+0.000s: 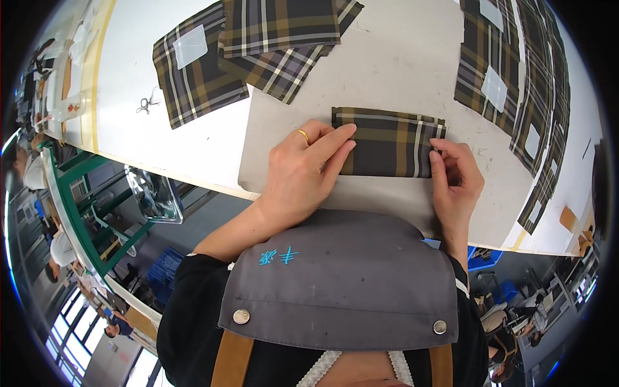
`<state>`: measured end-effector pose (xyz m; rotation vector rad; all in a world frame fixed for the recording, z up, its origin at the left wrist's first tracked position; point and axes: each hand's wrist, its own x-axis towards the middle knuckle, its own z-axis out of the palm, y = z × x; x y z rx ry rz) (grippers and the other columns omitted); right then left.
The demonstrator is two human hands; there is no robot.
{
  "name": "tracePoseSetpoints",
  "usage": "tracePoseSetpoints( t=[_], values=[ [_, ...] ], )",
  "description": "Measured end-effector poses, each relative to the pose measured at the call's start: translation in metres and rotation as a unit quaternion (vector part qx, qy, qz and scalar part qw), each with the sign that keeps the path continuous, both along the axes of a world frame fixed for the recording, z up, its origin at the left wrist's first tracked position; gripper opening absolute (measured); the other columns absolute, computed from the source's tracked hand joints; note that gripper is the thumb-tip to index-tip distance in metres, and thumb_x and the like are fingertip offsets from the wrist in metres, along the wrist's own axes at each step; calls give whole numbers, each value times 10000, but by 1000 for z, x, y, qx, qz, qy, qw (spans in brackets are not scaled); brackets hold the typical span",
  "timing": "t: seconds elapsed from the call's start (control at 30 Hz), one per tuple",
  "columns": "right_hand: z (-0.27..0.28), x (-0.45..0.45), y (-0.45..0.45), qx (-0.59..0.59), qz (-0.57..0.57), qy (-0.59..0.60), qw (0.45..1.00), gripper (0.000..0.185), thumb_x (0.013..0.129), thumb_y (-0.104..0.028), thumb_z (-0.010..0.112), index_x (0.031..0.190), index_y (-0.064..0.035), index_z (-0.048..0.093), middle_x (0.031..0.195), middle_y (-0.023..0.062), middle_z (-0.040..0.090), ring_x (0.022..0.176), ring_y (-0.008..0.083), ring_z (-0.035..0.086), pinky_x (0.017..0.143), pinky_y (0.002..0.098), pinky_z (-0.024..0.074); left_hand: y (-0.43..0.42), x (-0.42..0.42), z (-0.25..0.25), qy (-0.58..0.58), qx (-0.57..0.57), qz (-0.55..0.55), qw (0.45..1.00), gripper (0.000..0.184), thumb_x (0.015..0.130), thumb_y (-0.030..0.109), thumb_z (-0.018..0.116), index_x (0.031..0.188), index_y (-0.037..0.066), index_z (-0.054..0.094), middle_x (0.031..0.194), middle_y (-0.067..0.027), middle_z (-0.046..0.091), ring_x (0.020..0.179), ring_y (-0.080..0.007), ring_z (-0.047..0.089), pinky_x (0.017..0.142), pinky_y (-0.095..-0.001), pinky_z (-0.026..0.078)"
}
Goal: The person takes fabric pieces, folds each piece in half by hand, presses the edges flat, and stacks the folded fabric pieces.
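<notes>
A folded plaid cloth piece [390, 145] in dark, brown and white checks lies on a grey-beige sheet [284, 116] near the table's front edge. My left hand [304, 164], with a ring on one finger, pinches the cloth's left edge between thumb and index finger. At the opposite end, the thumb and index finger of my right hand [456, 177] close on the right edge. Beyond my hands, more plaid pieces [280, 26] overlap in a loose pile; a whitish patch [191, 46] rests on one of them.
Long plaid strips [535, 84] with whitish patches lie along the right side of the white table [126, 77]. A small tangle of thread [147, 102] is at the left. Green metal framing [77, 213] stands beyond the left edge. Other people are in the background on both sides.
</notes>
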<state>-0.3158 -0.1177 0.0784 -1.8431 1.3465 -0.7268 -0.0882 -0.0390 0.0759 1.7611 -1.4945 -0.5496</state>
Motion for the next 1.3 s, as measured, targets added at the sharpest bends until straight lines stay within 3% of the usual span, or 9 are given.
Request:
tracePoseSetpoints(
  t=[0.27,0.37,0.5,0.6,0.83,0.9,1.13,1.23,1.3],
  values=[
    [3,1,-1,13,2,-2,1000,224,857,49,690,1042,-75,719,758,3,548,594,56,493,509,203,354,-2,-2,4,5,13,-3,1000,238,855,30,752,1088,74,750,832,-71,648,626,-154,576,547,-260,469],
    [4,1,0,7,1,9,1000,240,852,51,686,1047,-84,719,737,4,531,575,62,482,506,211,363,-3,-2,4,-4,20,0,1000,216,861,77,743,1075,100,745,828,-42,637,597,-180,581,544,-303,473],
    [5,-1,-2,17,14,-2,1000,253,852,46,677,1059,-93,719,743,14,538,567,87,493,513,228,397,-2,-2,4,-6,19,0,1000,232,861,59,747,1090,100,747,817,-35,627,576,-147,567,536,-272,463],
    [8,-1,-3,50,15,-14,999,255,854,34,670,1070,-93,719,748,15,546,571,93,508,536,227,423,-3,-2,7,-7,36,-2,999,255,861,-13,731,1110,43,743,814,-56,638,617,-101,548,542,-225,437],
    [10,-1,-1,54,16,-1,998,255,855,30,667,1072,-93,721,749,15,549,570,95,505,540,235,422,-2,-2,6,-8,34,-4,999,252,867,-10,728,1113,42,744,816,-53,639,613,-92,549,541,-222,439],
    [10,-2,-2,48,25,3,999,255,857,28,665,1075,-91,722,747,17,549,562,100,501,536,239,416,-2,-3,5,-11,33,2,999,253,857,33,752,1106,74,748,804,-49,630,576,-144,569,541,-263,472],
    [16,-2,-4,44,45,23,998,244,857,9,682,1076,-92,726,755,34,562,558,120,512,533,257,423,-3,-2,9,-30,39,1,999,254,865,-1,729,1112,56,746,813,-57,634,611,-111,553,545,-232,446],
    [23,4,-1,18,51,57,997,243,861,-39,706,1092,-108,735,772,45,575,562,151,530,535,283,438,-3,0,8,-27,36,6,999,239,863,52,738,1101,63,735,805,-57,607,588,-176,580,549,-299,476],
    [32,5,2,-18,55,154,986,250,865,-96,727,1113,-132,742,816,49,594,569,184,541,545,314,455,-3,-1,7,-43,25,-14,999,238,859,68,735,1097,61,726,821,-60,595,608,-203,575,567,-328,484]
  ],
)
